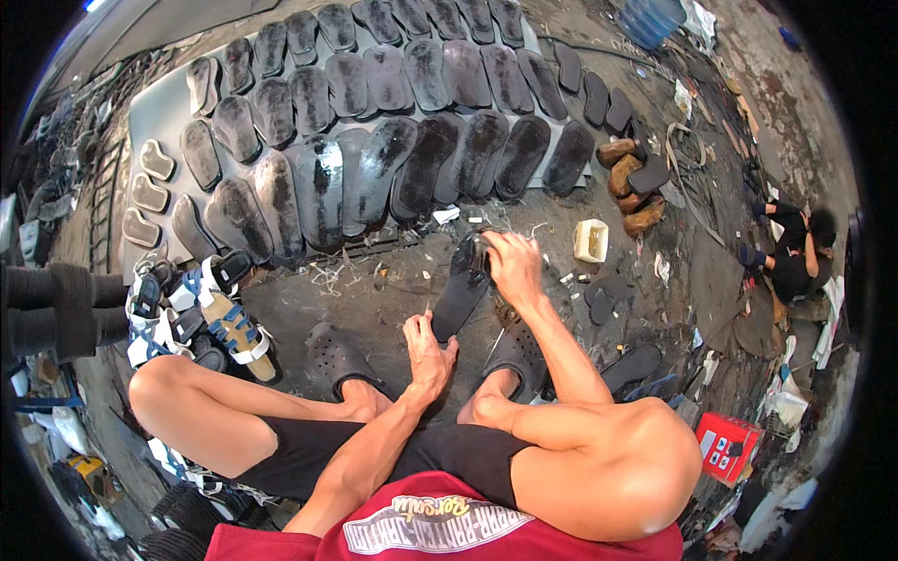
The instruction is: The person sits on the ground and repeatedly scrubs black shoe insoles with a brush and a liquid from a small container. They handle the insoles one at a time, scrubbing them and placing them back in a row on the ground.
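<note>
A dark shoe sole (458,297) is held aslant between my feet, its lower end toward me. My left hand (429,357) grips that lower end with bent fingers. Over the far end, which has a wet shine, my right hand (513,266) is closed with its fingertips against the surface. Whatever those fingers hold, if anything, is hidden. Beyond my hands, several dark soles (323,187) lie in rows on a pale grey sheet (159,107), many of them glossy and blotched. A small cream tub (590,241) with yellowish stuff inside stands right of my right hand.
Sandals with white and blue straps (234,327) are heaped at the left. Brown foot-shaped blocks (627,178) and loose dark soles (608,301) lie to the right, with a red box (728,449) nearer. Scraps litter the ground. Another person (800,248) sits at the far right.
</note>
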The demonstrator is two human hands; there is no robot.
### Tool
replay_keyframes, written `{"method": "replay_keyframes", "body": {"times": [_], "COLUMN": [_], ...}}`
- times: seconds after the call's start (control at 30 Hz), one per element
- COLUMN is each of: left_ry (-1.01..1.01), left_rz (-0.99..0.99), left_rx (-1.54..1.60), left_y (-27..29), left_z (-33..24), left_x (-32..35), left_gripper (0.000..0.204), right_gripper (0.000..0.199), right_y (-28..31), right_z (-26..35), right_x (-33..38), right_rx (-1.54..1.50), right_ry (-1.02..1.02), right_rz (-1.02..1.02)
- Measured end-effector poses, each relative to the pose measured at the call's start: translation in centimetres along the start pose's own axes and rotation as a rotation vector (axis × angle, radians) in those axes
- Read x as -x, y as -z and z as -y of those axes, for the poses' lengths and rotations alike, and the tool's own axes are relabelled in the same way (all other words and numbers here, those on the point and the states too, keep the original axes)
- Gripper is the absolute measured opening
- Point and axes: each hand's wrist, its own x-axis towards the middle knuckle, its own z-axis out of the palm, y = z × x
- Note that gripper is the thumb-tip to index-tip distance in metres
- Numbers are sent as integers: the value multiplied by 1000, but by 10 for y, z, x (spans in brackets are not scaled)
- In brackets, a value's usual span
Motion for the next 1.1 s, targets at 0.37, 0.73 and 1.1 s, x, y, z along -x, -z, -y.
{"method": "replay_keyframes", "body": {"times": [0.37,0.73,1.1], "left_ry": [11,-83,461], "left_rz": [-19,-33,-263], "left_rx": [27,17,427], "left_y": [-2,-4,9], "left_z": [0,4,18], "left_x": [-6,-20,-26], "left_gripper": [73,75,48], "right_gripper": [36,28,35], "right_y": [-15,-10,8], "right_z": [16,-5,70], "right_x": [83,7,110], "right_rx": [5,-40,-265], "right_ry": [91,23,66], "right_rz": [131,64,219]}}
